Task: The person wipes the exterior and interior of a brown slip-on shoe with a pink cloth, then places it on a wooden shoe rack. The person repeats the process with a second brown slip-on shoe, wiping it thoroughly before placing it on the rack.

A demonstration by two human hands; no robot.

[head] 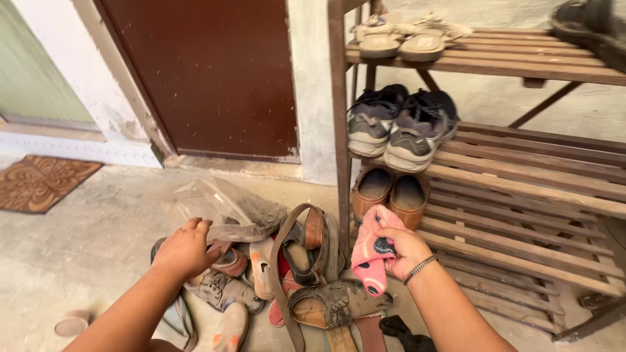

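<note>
Pink sock [370, 251] hangs from the right hand [405, 251], grip pinched shut on its top edge, long axis dropping straight down over the brown sandal [332, 305] on the floor. It's spotted and crumpled. Left of it, the left hand [186, 251] presses a clear plastic bag [225, 208] atop the shoe pile, fingers curled on it. Beyond, brown slippers [390, 192] sit on the wooden rack [521, 195].

In my right hand [401, 251] I grip a soft pink cloth [372, 251], matt and fuzzy. Just behind it, the rack [521, 189] is rough, weathered wooden slats. My left hand [186, 249] pinches a thin plastic bag [225, 208], crinkled, cloudy and dusty. Between both grips lie worn leather sandals [313, 261], dull and scuffed.
</note>
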